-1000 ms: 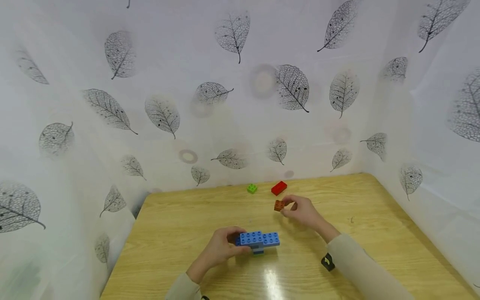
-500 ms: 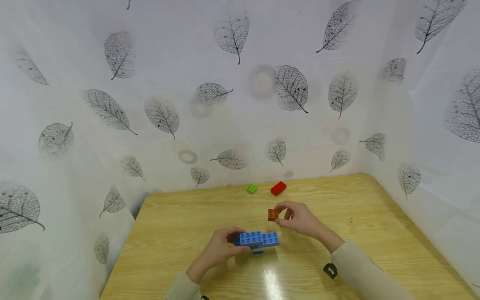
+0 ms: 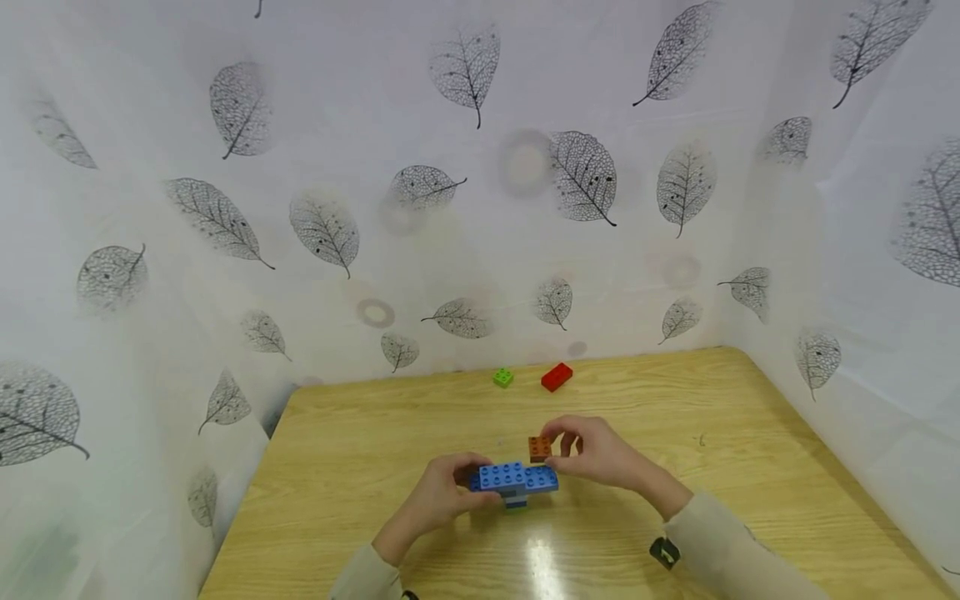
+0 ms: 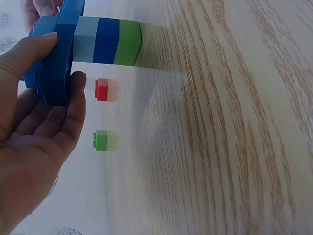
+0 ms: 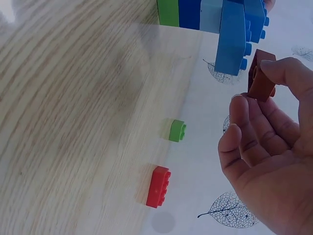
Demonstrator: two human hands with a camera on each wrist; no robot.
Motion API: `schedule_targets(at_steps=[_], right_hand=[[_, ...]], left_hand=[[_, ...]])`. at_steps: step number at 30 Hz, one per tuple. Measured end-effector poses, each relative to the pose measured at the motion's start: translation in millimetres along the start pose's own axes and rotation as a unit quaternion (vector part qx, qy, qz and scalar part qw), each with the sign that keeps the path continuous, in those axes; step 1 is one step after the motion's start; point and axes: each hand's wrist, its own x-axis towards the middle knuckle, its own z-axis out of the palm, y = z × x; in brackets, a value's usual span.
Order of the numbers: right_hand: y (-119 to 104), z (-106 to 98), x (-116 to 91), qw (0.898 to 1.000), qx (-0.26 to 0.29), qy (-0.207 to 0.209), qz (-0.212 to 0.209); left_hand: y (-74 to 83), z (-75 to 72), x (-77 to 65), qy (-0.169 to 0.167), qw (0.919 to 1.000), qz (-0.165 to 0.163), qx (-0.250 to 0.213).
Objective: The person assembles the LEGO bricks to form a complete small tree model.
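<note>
A big white sheet [image 3: 345, 125] with leaf prints hangs behind and beside the bench [image 3: 375, 425]. The wooden bench is flat, so it seems a good place for a tall thing to stand. Next come the left hand [image 3: 442, 492] and the right hand [image 3: 596, 452].

The tower [image 3: 502, 477] stands upright near the middle of the bench, wide blue bricks over a thin leg. The left hand's grip is closed on its left end, thumb on the near side and fingers on the far side. With such a wide top, it could likely tip, so the hold looks meant to steady it.

The red brick [image 3: 557, 377] lies far back, likely out of the way. The right hand's grip pinches the brown brick [image 3: 539, 451] by its edges, just above the tower's right end. Its bumps face up and its hollow side down, which suits bumps below. I cannot tell if they touch.

The little green brick [image 3: 503, 377] sits near the red brick, apart from it.
</note>
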Motion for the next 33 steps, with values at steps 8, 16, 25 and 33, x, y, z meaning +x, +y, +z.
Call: schedule_targets(at_steps=[8,16,25,33], right_hand=[[-7,5,-5,1.0,-0.008,-0.021,0.003],[-8,10,-8,0.999,-0.002,-0.033,-0.003],[-8,10,-10,0.999,0.002,-0.036,-0.013],[-9,13,-12,0.999,-0.007,-0.033,-0.035]], left_hand=[[-1.0,0.6,-0.4,0.001,1.0,0.005,0.005],[-1.1,0.4,-0.5,0.002,1.0,0.005,0.002],[-0.6,1.0,0.2,0.004,1.0,0.002,0.003],[-3.4,1.2,2.2,0.005,0.9999,0.009,0.009]])
